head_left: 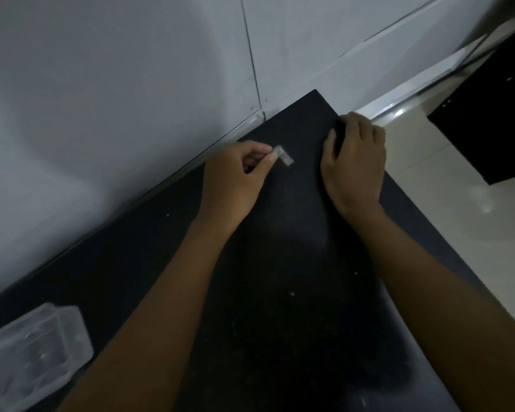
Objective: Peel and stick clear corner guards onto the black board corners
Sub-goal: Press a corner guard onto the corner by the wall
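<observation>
While hands work the black board [280, 263], a clear plastic box [33, 349] lies left.

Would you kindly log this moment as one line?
left hand pinches clear corner guard | right hand grips black board edge | guard unstuck
</observation>
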`<state>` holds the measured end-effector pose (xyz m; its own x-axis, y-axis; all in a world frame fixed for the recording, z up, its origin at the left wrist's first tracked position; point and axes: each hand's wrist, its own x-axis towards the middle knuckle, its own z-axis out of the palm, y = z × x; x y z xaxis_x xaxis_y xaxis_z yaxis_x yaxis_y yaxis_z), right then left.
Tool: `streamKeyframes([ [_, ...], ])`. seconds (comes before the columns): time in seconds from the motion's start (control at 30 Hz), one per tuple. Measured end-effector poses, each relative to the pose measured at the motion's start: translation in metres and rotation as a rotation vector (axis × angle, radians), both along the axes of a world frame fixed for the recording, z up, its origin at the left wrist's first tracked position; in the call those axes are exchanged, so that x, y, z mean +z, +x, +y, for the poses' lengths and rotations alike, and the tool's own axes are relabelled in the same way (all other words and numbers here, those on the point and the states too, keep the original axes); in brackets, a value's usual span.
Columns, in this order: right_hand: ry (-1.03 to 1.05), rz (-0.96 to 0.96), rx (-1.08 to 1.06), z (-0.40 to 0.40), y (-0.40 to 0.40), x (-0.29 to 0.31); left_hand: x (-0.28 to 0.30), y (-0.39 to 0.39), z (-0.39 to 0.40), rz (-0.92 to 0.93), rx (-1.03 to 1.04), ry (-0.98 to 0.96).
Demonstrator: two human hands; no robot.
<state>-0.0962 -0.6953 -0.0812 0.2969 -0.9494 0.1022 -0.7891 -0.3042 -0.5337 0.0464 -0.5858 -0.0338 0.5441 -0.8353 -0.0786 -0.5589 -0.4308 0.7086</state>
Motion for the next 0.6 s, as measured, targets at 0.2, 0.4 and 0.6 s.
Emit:
streamKeyframes([
  [0.2,0.039,-0.019,-0.005,-0.007,0.002,-0.006,-0.016,0.014,-0.087,-0.086,-0.007,-0.17],
  [0.4,0.038,0.012,0.008,-0.009,0.003,-0.007,-0.042,0.011,-0.132,-0.078,-0.041,-0.297],
  [0.6,0.013,0.016,0.007,-0.01,0.003,-0.008,-0.063,0.009,-0.133,-0.147,-0.001,-0.364],
])
